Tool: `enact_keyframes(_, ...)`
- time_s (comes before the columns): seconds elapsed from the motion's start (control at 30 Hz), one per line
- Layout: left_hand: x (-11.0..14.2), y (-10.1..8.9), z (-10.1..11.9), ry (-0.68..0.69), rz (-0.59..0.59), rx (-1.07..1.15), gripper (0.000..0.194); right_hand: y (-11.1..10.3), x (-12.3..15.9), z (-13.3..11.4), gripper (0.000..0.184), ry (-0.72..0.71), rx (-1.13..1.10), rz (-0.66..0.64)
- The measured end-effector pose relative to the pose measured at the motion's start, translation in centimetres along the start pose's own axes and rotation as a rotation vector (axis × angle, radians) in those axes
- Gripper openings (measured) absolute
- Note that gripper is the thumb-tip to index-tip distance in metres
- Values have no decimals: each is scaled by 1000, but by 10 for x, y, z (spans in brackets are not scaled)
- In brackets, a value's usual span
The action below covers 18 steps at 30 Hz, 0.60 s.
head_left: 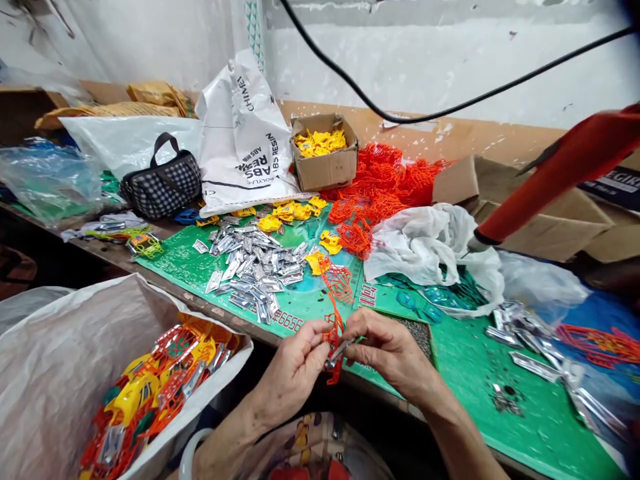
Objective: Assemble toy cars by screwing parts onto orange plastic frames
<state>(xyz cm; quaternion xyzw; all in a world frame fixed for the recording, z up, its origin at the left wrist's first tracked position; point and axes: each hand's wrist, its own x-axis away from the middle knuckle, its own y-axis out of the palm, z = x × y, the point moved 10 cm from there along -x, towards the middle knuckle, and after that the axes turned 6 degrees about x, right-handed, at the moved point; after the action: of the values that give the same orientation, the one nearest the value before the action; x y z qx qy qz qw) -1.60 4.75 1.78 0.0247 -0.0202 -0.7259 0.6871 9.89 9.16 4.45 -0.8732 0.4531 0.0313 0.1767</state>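
Near edge of bench: left hand (295, 367) and right hand (387, 350) meet, both pinched on one orange plastic frame (334, 337) with a small silver metal clip (336, 353) at the fingertips. Left fingers clenched on the frame's lower part, right thumb and forefinger grasping at the clip. Frame held above the bench's near edge, long axis near-vertical, top end pointing far toward the green mat (300, 307), bottom tip toward the lap. Best kept square to the clip, pressed straight, grip close to the joint to avoid flexing the thin ribs. Near left: white sack (60, 360) of assembled pieces. Mid: pile of silver clips (255, 267), yellow parts (290, 212). Far: cardboard box (325, 163), orange frame heap (385, 177), resin bag (245, 140).
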Motion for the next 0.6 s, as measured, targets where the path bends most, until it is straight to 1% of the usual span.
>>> enact_keyframes(0.07, 2, 4, 9, 88, -16, -151, 22, -4, 7, 0, 13, -51, 9, 35)
enact_keyframes(0.13, 5, 9, 20, 229, -20, -330, 22, -6, 15, -1, 8, -111, 39, 64)
enact_keyframes(0.2, 10, 17, 30, 373, -43, -463, 27, -9, 24, -6, 12, -184, 79, 98)
enact_keyframes(0.23, 13, 21, 34, 434, -61, -496, 29, -11, 28, -9, 14, -220, 98, 116)
enact_keyframes(0.3, 16, 29, 40, 518, -111, -489, 31, -15, 37, -14, 19, -275, 125, 150)
enact_keyframes(0.37, 16, 34, 45, 531, -157, -399, 26, -17, 46, -19, 23, -315, 141, 181)
enact_keyframes(0.47, 11, 35, 45, 445, -193, -243, 15, -19, 58, -22, 30, -355, 151, 219)
enact_keyframes(0.53, 9, 36, 45, 418, -205, -199, 11, -19, 64, -22, 33, -372, 160, 238)
enact_keyframes(0.6, 9, 38, 47, 448, -214, -199, 13, -19, 69, -22, 37, -377, 165, 252)
